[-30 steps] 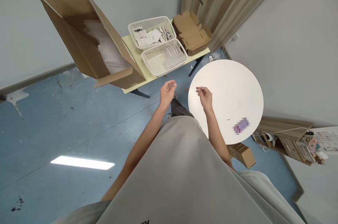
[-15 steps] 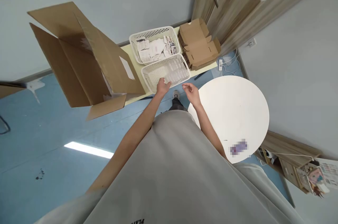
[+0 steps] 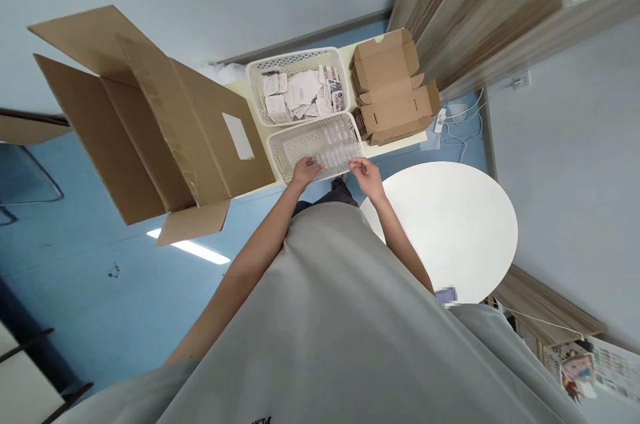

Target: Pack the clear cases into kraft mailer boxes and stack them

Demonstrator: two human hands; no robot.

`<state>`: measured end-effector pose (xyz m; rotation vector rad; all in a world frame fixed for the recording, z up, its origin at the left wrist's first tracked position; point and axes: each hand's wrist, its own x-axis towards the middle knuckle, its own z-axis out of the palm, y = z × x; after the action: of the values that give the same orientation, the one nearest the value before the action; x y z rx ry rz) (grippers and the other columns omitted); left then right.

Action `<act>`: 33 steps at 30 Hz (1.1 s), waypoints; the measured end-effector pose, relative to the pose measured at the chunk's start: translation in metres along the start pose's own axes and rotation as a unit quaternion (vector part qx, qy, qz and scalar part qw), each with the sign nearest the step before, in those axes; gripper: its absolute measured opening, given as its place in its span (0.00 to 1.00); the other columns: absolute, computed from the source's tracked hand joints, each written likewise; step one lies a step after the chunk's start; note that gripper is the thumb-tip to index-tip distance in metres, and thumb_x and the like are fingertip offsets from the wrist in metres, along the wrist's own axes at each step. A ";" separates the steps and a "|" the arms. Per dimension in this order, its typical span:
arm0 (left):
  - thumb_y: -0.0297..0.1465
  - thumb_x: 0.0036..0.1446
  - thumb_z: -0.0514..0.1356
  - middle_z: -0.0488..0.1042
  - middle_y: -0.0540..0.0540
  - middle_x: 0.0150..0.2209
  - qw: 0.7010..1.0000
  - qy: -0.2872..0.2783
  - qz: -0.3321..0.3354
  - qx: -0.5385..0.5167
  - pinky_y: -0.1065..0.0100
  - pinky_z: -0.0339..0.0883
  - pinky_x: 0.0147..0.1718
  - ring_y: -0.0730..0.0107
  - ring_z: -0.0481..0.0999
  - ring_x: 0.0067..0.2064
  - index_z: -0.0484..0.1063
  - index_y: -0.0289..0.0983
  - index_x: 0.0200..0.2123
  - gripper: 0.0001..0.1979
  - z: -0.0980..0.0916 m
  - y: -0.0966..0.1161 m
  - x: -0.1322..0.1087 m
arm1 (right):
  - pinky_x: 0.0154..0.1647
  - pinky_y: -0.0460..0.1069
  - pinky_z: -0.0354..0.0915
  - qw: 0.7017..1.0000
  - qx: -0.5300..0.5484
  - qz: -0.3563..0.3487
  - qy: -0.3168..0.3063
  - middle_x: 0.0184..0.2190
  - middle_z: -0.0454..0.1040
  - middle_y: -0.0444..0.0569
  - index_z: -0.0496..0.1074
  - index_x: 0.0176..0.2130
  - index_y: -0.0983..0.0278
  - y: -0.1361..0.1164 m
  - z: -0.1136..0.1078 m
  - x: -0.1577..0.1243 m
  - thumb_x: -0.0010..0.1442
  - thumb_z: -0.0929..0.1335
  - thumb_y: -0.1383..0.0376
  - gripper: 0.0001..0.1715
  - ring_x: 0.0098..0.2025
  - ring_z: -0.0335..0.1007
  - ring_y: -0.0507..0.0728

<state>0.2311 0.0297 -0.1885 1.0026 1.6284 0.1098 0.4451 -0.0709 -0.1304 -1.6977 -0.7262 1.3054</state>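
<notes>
My left hand (image 3: 306,172) reaches over the near rim of the front white basket (image 3: 290,142), its fingers closed at the edge of the clear plastic containers (image 3: 334,143). These lie in rows in the basket's right part. At the basket's near right corner is my right hand (image 3: 367,176), its fingers curled with the tips together; anything between them is too small or see-through to make out. Directly behind stands a second white basket (image 3: 256,92), filled with small printed packets and cards (image 3: 303,89).
A large open cardboard box (image 3: 210,137) stands left of the baskets. Flat brown cartons (image 3: 395,101) are stacked to their right. A round white table (image 3: 450,224) is beside my right arm, with a blurred purple item (image 3: 447,296) on it. Cables and a power strip (image 3: 440,121) lie on the floor.
My view has shifted a little. My left hand has closed at the clear containers, and my right hand has come in to the basket's near right corner.
</notes>
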 end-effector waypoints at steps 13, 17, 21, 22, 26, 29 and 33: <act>0.32 0.51 0.76 0.83 0.31 0.60 0.999 0.017 0.024 -0.012 0.54 0.74 0.63 0.47 0.82 0.62 0.83 0.32 0.51 0.23 -0.016 -0.010 0.008 | 0.65 0.59 0.75 0.999 -0.041 0.026 -0.014 0.48 0.87 0.52 0.81 0.46 0.59 0.001 0.007 -0.001 0.65 0.72 0.48 0.19 0.53 0.84 0.63; 0.27 0.53 0.70 0.86 0.36 0.50 0.992 0.093 0.055 0.064 0.54 0.73 0.63 0.48 0.84 0.57 0.84 0.33 0.45 0.15 -0.023 -0.006 0.007 | 0.66 0.59 0.75 0.999 -0.040 0.012 0.005 0.48 0.87 0.53 0.81 0.45 0.60 0.002 0.016 -0.013 0.64 0.72 0.51 0.18 0.52 0.84 0.63; 0.26 0.54 0.69 0.86 0.39 0.48 0.984 0.152 0.095 0.000 0.55 0.74 0.63 0.50 0.84 0.56 0.83 0.35 0.49 0.18 -0.034 0.001 -0.001 | 0.65 0.60 0.76 0.999 -0.036 -0.012 0.026 0.48 0.87 0.53 0.81 0.46 0.60 -0.001 0.028 -0.029 0.64 0.73 0.48 0.20 0.51 0.85 0.63; 0.26 0.55 0.69 0.86 0.39 0.49 0.981 0.152 0.108 -0.044 0.56 0.75 0.62 0.51 0.84 0.57 0.82 0.35 0.52 0.20 -0.035 0.005 -0.004 | 0.65 0.60 0.76 0.999 -0.034 -0.016 0.035 0.48 0.87 0.53 0.81 0.46 0.60 -0.002 0.030 -0.033 0.64 0.73 0.47 0.21 0.52 0.85 0.63; 0.33 0.58 0.73 0.83 0.34 0.58 0.956 0.002 0.152 -0.250 0.54 0.77 0.62 0.54 0.84 0.59 0.77 0.35 0.59 0.26 -0.034 0.017 -0.031 | 0.64 0.62 0.77 0.996 -0.013 -0.017 0.092 0.52 0.87 0.54 0.82 0.49 0.60 -0.009 0.039 -0.054 0.61 0.76 0.41 0.30 0.55 0.84 0.64; 0.36 0.57 0.77 0.81 0.31 0.63 0.919 -0.187 0.165 -0.306 0.48 0.74 0.67 0.51 0.83 0.63 0.78 0.36 0.57 0.27 -0.025 0.017 -0.059 | 0.61 0.62 0.80 0.989 0.011 -0.024 0.146 0.54 0.86 0.57 0.81 0.54 0.61 -0.012 0.043 -0.075 0.57 0.78 0.38 0.38 0.55 0.84 0.65; 0.36 0.55 0.78 0.81 0.32 0.63 0.883 -0.344 0.156 -0.279 0.44 0.72 0.69 0.47 0.82 0.65 0.79 0.36 0.55 0.26 -0.003 0.001 -0.096 | 0.54 0.59 0.82 0.973 0.011 -0.031 0.228 0.48 0.86 0.54 0.81 0.50 0.61 -0.008 0.042 -0.119 0.56 0.78 0.36 0.38 0.47 0.84 0.63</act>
<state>0.2265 -0.0313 -0.1142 0.7181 0.7056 0.3748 0.3709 -0.1558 -0.0724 -1.8503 -0.4852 0.8292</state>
